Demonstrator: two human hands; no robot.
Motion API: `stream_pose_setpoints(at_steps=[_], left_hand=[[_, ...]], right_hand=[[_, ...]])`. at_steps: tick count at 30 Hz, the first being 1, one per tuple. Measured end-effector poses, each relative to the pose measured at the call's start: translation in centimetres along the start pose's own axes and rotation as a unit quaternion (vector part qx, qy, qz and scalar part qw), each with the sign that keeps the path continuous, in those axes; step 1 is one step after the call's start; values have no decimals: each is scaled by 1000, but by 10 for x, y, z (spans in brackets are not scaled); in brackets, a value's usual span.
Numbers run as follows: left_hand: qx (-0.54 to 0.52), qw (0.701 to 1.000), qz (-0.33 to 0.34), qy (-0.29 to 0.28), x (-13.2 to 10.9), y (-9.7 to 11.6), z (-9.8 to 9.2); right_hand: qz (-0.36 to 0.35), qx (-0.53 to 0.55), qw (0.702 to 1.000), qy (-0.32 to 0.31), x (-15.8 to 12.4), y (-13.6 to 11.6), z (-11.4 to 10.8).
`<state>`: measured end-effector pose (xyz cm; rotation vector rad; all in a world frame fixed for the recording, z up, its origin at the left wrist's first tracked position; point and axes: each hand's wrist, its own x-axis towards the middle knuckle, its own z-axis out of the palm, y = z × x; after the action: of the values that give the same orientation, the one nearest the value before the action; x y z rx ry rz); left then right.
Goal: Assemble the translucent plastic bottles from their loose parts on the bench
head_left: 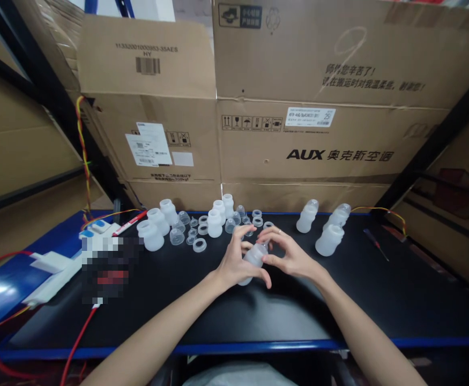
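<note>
1. The bottle (258, 253) is partly hidden: the left hand (236, 262) covers its lower side, the right hand (290, 256) its top.
2. Behind the right hand, one ring (268, 223) shows only partly.
3. A mosaic patch (111, 273) hides something; I cannot tell what.
4. Print on the white label (149, 146) is too small for reading.
5. Both forearms (170, 327) are cut by the lower edge.

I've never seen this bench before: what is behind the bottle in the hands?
Pale rings and clear caps lie behind the bottle, with cardboard farther back. The left hand and right hand hide anything directly behind them.
</note>
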<state>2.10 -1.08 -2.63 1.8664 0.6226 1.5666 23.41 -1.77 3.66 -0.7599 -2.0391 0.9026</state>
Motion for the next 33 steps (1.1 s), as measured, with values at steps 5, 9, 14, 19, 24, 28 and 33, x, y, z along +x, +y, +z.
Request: stream_pose_setpoints(at_steps=[5,9,14,19,24,28,33], left_hand=[[193,966,170,-1,4,-1,-5],[303,919,252,17,7,-1,-4],[331,917,221,31,18,6,-12],[449,877,139,-98,32,20,-44],[498,844,45,-195,37,14,-62],[321,941,-2,-109,38,4,-58],[97,990,-27,101,45,5,-49]], right_hand=[[28,-33,998,39,0,0,8],[14,-90,993,72,2,-4,16],[12,-54,985,164,5,-1,8],[13,8,958,286,7,16,-18],[25,10,959,283,9,31,-20],[28,-23,974,224,9,39,-6],[17,-73,987,143,8,47,8]])
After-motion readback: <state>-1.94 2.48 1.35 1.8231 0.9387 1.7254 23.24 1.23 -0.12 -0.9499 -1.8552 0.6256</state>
